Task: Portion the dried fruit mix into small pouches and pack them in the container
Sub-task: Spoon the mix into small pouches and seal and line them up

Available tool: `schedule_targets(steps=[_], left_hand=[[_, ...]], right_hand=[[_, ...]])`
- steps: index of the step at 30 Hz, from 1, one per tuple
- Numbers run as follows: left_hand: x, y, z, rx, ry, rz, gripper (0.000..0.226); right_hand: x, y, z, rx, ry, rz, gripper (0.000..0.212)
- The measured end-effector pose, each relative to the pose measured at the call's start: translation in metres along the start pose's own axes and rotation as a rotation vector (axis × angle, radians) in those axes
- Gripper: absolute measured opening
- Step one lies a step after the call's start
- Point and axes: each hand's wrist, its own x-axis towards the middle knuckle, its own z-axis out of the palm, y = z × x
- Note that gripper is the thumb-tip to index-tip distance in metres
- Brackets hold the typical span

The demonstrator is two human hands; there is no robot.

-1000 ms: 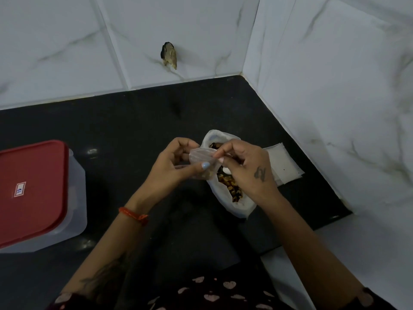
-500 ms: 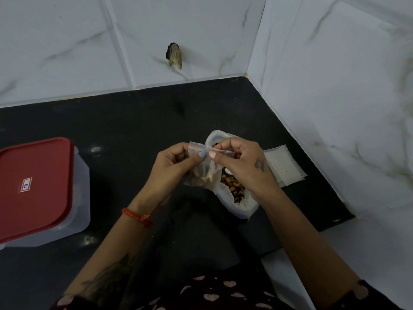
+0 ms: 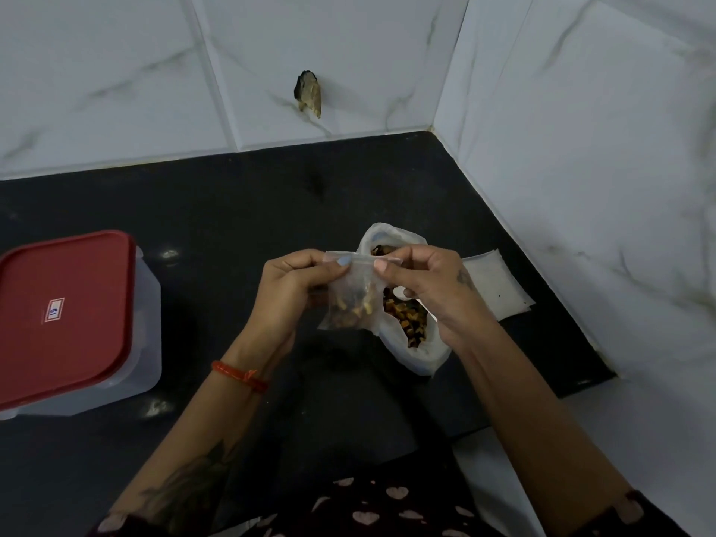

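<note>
A small clear pouch (image 3: 350, 304) with a little dried fruit mix in its bottom hangs upright above the black counter. My left hand (image 3: 288, 292) pinches its top edge at the left, and my right hand (image 3: 430, 288) pinches the same edge at the right. Just behind and right of the pouch lies the large white bag of dried fruit mix (image 3: 410, 327), open, with brown and orange pieces showing. A plastic container (image 3: 149, 323) with a red lid (image 3: 62, 312) on it stands at the left.
A short stack of flat empty pouches (image 3: 494, 284) lies right of the big bag, close to the tiled side wall. The black counter (image 3: 232, 211) ends in a tiled corner at the back right. The counter's right end stops near my right forearm.
The pouch, crumpled between my fingers a second ago, now hangs straight with its top edge stretched flat between both hands. Both hands have risen slightly.
</note>
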Motion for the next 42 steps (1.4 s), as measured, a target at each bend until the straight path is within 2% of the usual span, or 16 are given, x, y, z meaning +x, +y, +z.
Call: schedule_targets(steps=[5, 8, 11, 17, 20, 23, 28, 32, 35, 38, 42], left_hand=[[-0.003, -0.001, -0.004, -0.005, -0.011, -0.020, 0.013], [-0.005, -0.002, -0.006, -0.013, 0.021, 0.007, 0.015], [-0.005, -0.002, -0.009, -0.033, 0.051, 0.020, 0.016], [-0.004, -0.004, -0.012, -0.049, 0.102, 0.022, 0.015], [-0.002, -0.005, -0.017, -0.024, 0.171, 0.039, 0.014], [0.000, -0.006, -0.026, 0.035, 0.220, 0.048, 0.014], [0.000, -0.007, -0.039, 0.038, 0.240, 0.012, 0.013], [0.004, -0.006, -0.051, -0.034, 0.299, -0.061, 0.012], [0.007, -0.007, -0.062, -0.078, 0.369, -0.118, 0.011], [0.008, -0.009, -0.075, -0.116, 0.400, -0.168, 0.011], [0.011, -0.016, -0.090, -0.136, 0.449, -0.219, 0.016]], right_hand=[[0.000, 0.001, 0.005, 0.030, 0.021, -0.001, 0.008], [-0.001, 0.002, 0.007, 0.182, -0.071, 0.069, 0.005], [-0.003, 0.002, 0.011, 0.297, -0.145, 0.104, 0.013], [0.002, 0.006, 0.022, 0.222, -0.042, -0.007, 0.013], [0.006, 0.008, 0.029, 0.229, -0.100, -0.005, 0.019], [0.011, 0.008, 0.036, 0.291, -0.125, 0.019, 0.021], [0.025, 0.008, 0.052, 0.236, -0.086, 0.033, 0.009], [0.034, 0.007, 0.070, 0.223, -0.072, 0.074, 0.016], [0.039, 0.006, 0.080, 0.251, -0.140, 0.129, 0.020], [0.045, 0.004, 0.090, 0.199, -0.185, 0.173, 0.015], [0.062, 0.004, 0.113, 0.136, -0.141, 0.246, 0.005]])
